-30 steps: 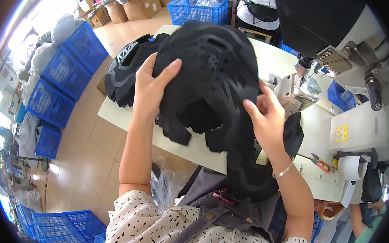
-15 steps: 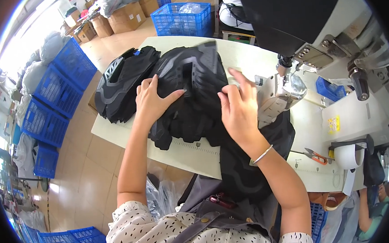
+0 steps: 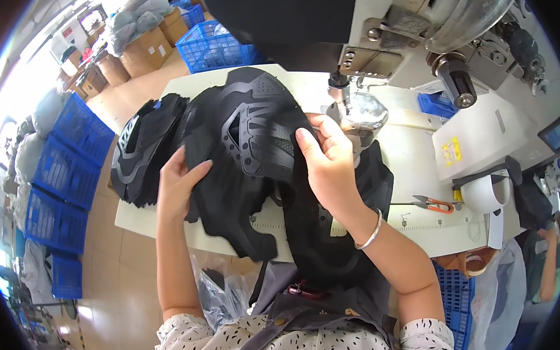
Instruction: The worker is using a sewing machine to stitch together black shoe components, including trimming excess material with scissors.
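Note:
A black shoe upper [image 3: 257, 122] with grey overlays and eyelet holes is raised between my hands above the pale table. My left hand [image 3: 177, 184] pinches its left edge between thumb and fingers. At its right edge my right hand [image 3: 332, 162], with a bangle on the wrist, is closed on the material, thumb on top. A stack of similar shoe uppers [image 3: 147, 154] lies at the left of the table. More black material [image 3: 326, 249] hangs over the front edge below my right hand. Just beyond that hand is the sewing machine's needle area [image 3: 346, 100].
The machine's dark head [image 3: 283, 11] overhangs the table's far side. Orange-handled scissors [image 3: 432, 204] lie at the right, near a white roll [image 3: 489, 194]. Blue crates [image 3: 57, 195] line the left aisle. Another person's arm [image 3: 547, 264] shows at far right.
The shoe upper has come up off the pile and tilted toward me, with both hands now gripping its sides. My right fingers have closed on its edge. The whole view has shifted.

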Action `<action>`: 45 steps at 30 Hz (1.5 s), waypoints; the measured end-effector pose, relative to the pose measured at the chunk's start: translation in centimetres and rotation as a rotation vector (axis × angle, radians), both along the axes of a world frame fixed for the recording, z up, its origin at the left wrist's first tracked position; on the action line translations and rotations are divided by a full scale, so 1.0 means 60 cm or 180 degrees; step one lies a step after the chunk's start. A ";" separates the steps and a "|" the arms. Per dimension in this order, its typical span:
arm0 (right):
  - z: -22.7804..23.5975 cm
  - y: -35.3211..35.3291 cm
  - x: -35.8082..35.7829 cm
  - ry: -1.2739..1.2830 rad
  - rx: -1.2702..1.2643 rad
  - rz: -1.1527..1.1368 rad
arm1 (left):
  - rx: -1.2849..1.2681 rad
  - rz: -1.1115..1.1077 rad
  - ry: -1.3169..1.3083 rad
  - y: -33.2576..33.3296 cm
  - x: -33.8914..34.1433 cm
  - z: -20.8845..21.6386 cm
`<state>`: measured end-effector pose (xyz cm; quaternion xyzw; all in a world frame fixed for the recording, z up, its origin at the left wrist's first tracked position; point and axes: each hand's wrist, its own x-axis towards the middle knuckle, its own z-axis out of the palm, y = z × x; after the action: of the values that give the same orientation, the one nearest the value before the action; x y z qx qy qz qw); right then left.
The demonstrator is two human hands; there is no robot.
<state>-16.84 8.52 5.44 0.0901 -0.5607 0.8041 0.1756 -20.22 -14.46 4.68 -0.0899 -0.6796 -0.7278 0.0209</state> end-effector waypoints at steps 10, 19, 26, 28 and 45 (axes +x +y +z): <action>-0.019 -0.003 -0.022 -0.0459 -0.0053 0.0457 | -0.0976 0.0179 0.0225 -0.069 -0.135 0.018; 0.015 -0.003 0.017 0.1436 0.1936 0.0180 | -0.1171 -0.0296 0.1058 -0.043 -0.066 -0.009; 0.016 0.048 0.042 -0.0556 -0.0492 0.0643 | 0.0909 -0.0636 -0.0134 -0.023 0.036 0.040; 0.015 0.066 0.056 -0.0508 -0.0598 0.0688 | 0.1697 -0.0643 -0.0613 0.004 0.062 0.032; 0.023 0.226 0.110 -0.0189 0.0540 -0.1151 | 0.0753 -0.1286 -0.0720 0.232 0.009 0.089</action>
<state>-10.24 22.06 6.85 -0.0213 -0.6385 0.7117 0.2923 -19.65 -0.55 10.02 -0.1388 -0.5560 -0.7970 -0.1907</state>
